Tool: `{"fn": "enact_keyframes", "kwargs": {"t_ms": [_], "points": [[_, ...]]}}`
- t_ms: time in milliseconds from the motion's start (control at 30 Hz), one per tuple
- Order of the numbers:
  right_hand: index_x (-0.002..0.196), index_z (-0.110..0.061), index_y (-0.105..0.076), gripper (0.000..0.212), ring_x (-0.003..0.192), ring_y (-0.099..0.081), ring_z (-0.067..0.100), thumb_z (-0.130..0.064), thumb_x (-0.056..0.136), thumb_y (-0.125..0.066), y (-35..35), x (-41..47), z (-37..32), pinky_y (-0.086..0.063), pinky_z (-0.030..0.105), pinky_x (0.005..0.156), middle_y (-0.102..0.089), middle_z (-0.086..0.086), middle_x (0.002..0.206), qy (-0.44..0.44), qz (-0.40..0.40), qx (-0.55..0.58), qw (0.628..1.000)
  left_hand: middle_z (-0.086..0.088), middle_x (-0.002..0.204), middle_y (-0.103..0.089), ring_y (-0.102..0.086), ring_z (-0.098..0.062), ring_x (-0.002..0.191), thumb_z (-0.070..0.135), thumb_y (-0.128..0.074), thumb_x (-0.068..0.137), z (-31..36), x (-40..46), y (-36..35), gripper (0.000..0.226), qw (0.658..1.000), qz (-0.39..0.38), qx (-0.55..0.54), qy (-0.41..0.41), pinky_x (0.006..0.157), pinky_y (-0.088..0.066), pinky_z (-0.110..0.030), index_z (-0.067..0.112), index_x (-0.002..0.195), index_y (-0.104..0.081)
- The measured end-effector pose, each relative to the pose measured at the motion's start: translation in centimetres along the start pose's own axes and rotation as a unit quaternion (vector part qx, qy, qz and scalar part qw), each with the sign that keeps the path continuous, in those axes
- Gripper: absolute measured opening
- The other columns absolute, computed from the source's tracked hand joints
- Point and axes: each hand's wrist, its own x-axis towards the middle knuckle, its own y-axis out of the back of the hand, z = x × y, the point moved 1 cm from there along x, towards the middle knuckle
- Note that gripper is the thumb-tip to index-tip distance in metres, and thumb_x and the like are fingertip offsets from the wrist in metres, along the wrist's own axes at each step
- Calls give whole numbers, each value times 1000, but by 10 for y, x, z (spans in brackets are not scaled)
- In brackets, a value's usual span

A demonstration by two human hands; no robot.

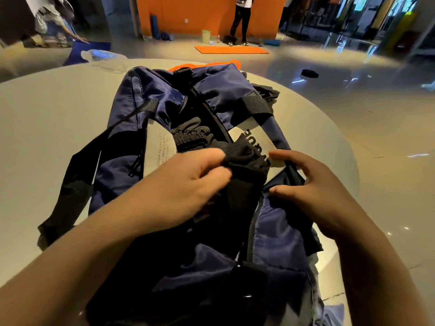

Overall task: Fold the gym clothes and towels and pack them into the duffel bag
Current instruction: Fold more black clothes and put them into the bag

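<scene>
Print (162,151) on duffel bag (277,234) unreadable.

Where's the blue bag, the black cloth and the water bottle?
bag (219,88): head view, on its blue top panel at the far end.
black cloth (244,158): head view, on the bunched part that the left hand (188,184) pinches.
water bottle (103,57): head view, on its clear body, lying on the table.
</scene>
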Motion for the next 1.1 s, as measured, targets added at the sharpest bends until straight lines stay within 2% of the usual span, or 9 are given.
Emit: {"fn": "enact_keyframes", "kwargs": {"t_ms": [133,233,300,400,567,667,800,933,1100], "points": [[131,-30,-53,64,118,-47,6,-8,74,-71,0,0,0,-42,34,103,-52,-10,130,1,2,-5,1000,13,69,-55,-50,-1,64,48,-43,93,0,14,-17,29,990,-105,93,12,63,-39,-24,29,73,-54],[128,-34,-55,64,115,-49,9,-4,74,-72,5,-2,5,-44,41,102,-53,-8,128,-10,20,-15,1000,18,105,-60,-52,6,98,38,-43,99,-19,19,-26,18,996,-37,83,-9,87,-37,-13,36,104,-60],[127,-33,-56,63,111,-49,9,-2,74,-71,7,2,4,-44,36,101,-54,-6,127,-10,32,-36,999,8,149,-32,-23,1,137,54,-36,96,-36,17,-42,49,985,-80,151,-7,115,-16,-21,38,142,-36],[127,-28,-58,64,106,-56,19,-2,71,-70,24,9,-6,-47,37,98,-56,0,120,-9,54,-63,997,12,157,23,23,-4,141,74,-24,85,-50,13,-66,77,931,-184,310,51,117,8,-46,45,147,11],[119,-34,-59,64,75,-59,5,6,70,-70,72,12,-37,-47,5,58,-60,-1,98,19,75,-144,986,3,161,7,5,-15,147,42,-34,99,-38,28,-56,69,931,-196,297,83,116,-2,-48,31,151,9],[117,-40,-54,66,78,-60,14,5,71,-71,79,9,-43,-52,15,57,-60,-2,95,14,70,-155,985,5,161,-2,-8,-17,147,56,-41,94,-32,30,-52,74,935,-179,293,88,118,-14,-42,32,153,-4],[124,-26,-61,63,85,-61,18,6,71,-69,73,3,-35,-54,24,65,-61,-2,98,-2,82,-128,988,-4,148,-35,-36,-25,134,76,-35,80,-30,33,-64,86,926,-18,377,2,104,-40,-42,14,139,-45],[120,-25,-62,60,73,-59,13,10,72,-67,72,2,-34,-49,11,57,-62,-8,93,-7,82,-110,991,-13,160,-1,13,-29,147,76,8,54,-41,43,-73,114,878,-150,454,8,114,8,-55,22,154,-9],[113,-23,-66,56,94,-68,16,13,71,-68,73,14,-34,-56,29,84,-68,4,108,-8,72,105,992,-4,161,7,22,-21,145,71,10,53,-44,52,-69,110,870,-218,442,26,115,15,-51,27,153,2]]}}
